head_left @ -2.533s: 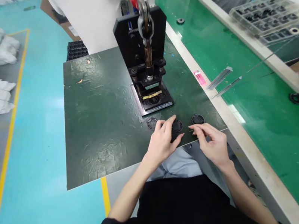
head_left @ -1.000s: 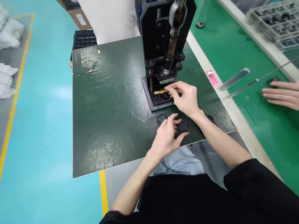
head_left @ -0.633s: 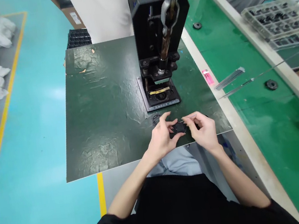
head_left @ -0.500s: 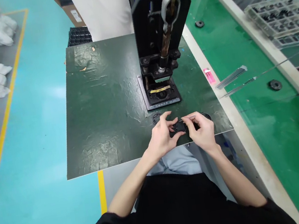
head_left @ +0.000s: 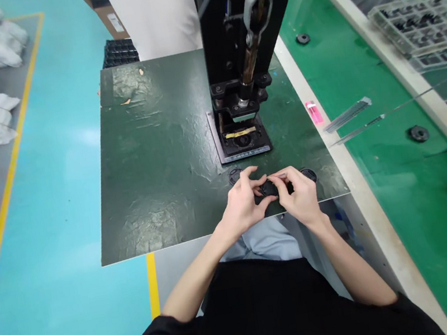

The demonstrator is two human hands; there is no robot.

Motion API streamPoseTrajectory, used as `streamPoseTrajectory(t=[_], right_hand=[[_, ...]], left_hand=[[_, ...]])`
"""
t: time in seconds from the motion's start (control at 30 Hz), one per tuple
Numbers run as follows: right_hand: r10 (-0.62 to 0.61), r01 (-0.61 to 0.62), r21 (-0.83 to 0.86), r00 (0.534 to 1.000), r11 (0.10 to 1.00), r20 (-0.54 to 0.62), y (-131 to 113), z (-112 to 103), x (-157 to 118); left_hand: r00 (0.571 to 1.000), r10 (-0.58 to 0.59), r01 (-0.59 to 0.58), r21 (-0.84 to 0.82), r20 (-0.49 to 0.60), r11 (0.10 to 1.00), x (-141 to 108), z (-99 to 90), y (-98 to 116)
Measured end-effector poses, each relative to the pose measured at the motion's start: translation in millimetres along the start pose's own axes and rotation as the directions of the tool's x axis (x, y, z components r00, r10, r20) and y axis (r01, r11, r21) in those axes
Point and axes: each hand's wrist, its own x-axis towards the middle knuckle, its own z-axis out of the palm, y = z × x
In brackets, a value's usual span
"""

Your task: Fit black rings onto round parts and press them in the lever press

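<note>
A small round black part (head_left: 269,188) is held just above the near edge of the dark green table. My left hand (head_left: 242,201) grips it from the left, thumb below and fingers above. From the right, my right hand (head_left: 298,195) pinches at its upper edge with closed fingertips; whether a smaller piece sits between them I cannot tell. One black ring-shaped part (head_left: 235,176) lies by my left fingers, and another round black part (head_left: 308,175) lies beyond my right knuckles. Behind them stands a black hand press (head_left: 243,130) with a yellow strip on its base.
The dark green table (head_left: 154,161) borders a green conveyor belt (head_left: 374,155) on the right, carrying thin metal strips (head_left: 348,115) and round black parts (head_left: 418,133). A pink object (head_left: 314,112) lies on its rail. People stand behind the press and across the belt.
My right fingertips have moved slightly left, closer over the black part. The round part beyond my right hand shows more. A co-worker's hand at the far right has shifted.
</note>
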Motion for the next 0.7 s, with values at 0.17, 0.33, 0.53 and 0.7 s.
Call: streamPoseTrajectory(t=[0.17,0.33,0.53,0.7], right_hand=[[-0.059,0.062,-0.056,0.997,0.997,0.047,-2,0,2],[-0.126,0.132,-0.104,0.990,0.986,0.062,-4,4,4],[-0.067,0.068,-0.019,0.997,0.998,0.038,-2,7,5],[0.229,-0.180,0.226,0.950,0.957,-0.214,-7,-6,9]], left_hand=[[1.000,0.013,-0.013,0.002,-0.008,1.000,0,0.6,0],[0.999,0.039,-0.038,0.039,-0.028,0.999,-1,3.4,-2],[0.998,0.042,-0.039,0.057,-0.047,0.998,-1,7.1,-6],[1.000,-0.006,0.007,0.019,-0.029,1.000,0,6.1,-5]])
